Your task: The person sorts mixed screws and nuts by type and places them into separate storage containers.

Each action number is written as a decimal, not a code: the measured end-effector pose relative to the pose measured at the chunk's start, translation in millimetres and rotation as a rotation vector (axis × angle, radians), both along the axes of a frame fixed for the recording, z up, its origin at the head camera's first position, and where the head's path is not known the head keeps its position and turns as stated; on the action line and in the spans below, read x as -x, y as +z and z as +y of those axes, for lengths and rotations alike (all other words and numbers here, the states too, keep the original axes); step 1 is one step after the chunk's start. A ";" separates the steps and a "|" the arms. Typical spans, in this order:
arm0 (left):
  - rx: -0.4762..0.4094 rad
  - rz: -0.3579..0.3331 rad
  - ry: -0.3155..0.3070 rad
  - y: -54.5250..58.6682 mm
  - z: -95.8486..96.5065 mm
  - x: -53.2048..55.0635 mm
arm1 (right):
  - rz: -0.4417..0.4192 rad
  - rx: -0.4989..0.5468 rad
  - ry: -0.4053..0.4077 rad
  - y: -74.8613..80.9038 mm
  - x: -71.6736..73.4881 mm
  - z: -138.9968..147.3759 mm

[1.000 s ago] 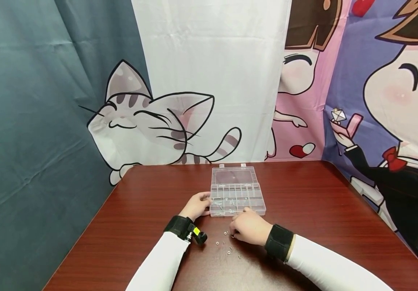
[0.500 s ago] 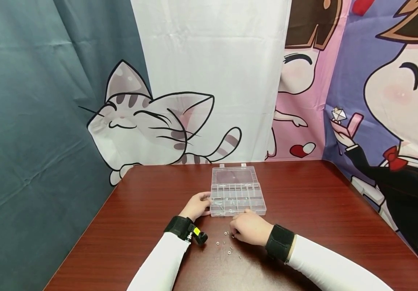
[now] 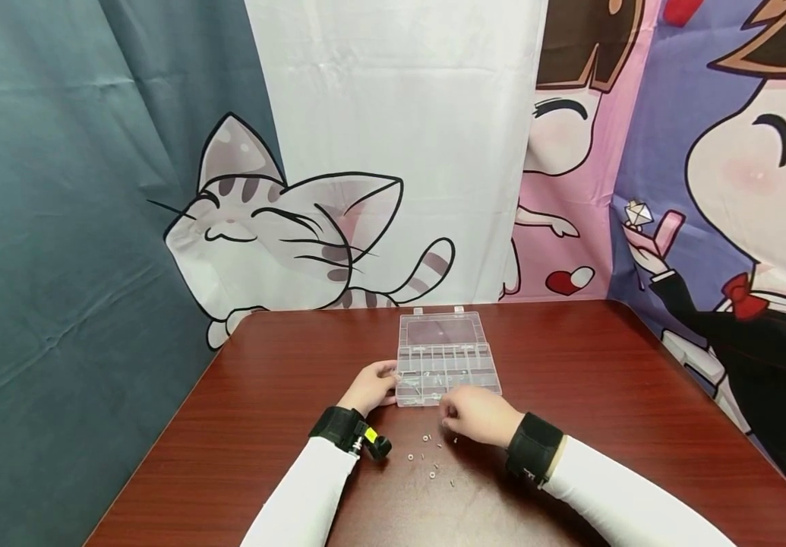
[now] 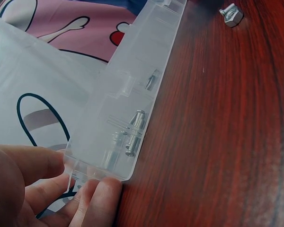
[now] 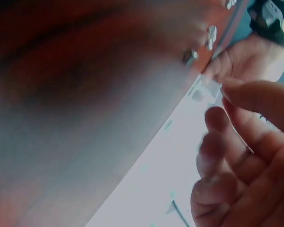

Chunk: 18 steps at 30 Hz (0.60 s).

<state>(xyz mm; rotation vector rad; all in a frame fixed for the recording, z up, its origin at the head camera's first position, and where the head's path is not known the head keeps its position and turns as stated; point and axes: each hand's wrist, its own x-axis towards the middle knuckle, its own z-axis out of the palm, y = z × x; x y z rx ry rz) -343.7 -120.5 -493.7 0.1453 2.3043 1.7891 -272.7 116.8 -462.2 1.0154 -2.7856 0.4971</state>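
A clear plastic compartment box stands with its lid laid back toward the wall. My left hand grips its near left end; in the left wrist view the thumb and fingers close round that corner. Through the wall there, a metal screw shows inside. My right hand is over the table at the box's near right edge, fingers curled and thumb against the index finger. I cannot tell whether something small is between these fingertips. A hex-headed metal piece lies on the table near the box.
Several small metal nuts and short screws lie scattered on the dark red table in front of the box. Printed cloth hangs behind the table.
My right hand has lifted from among the loose pieces and shifted slightly right and toward the box, uncovering small metal pieces on the table. My left hand keeps its grip on the box.
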 end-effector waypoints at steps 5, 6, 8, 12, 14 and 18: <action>0.021 -0.002 0.006 1.0 -0.1 -0.9 | -0.036 0.082 -0.204 -2.6 18.3 8.9; 0.024 -0.001 0.006 1.0 0.0 -0.9 | -0.048 0.097 -0.241 -2.5 21.7 10.6; 0.026 -0.005 0.007 0.7 0.4 -0.8 | -0.081 0.121 -0.300 -2.9 27.7 14.2; 0.023 -0.004 0.005 0.7 0.8 -0.4 | -0.130 0.131 -0.354 -1.9 34.9 19.8; 0.024 -0.001 0.007 0.7 1.0 0.1 | -0.144 0.130 -0.358 -0.9 36.6 21.2; 0.024 0.004 0.010 0.5 1.4 1.2 | -0.158 0.118 -0.358 1.1 39.5 21.7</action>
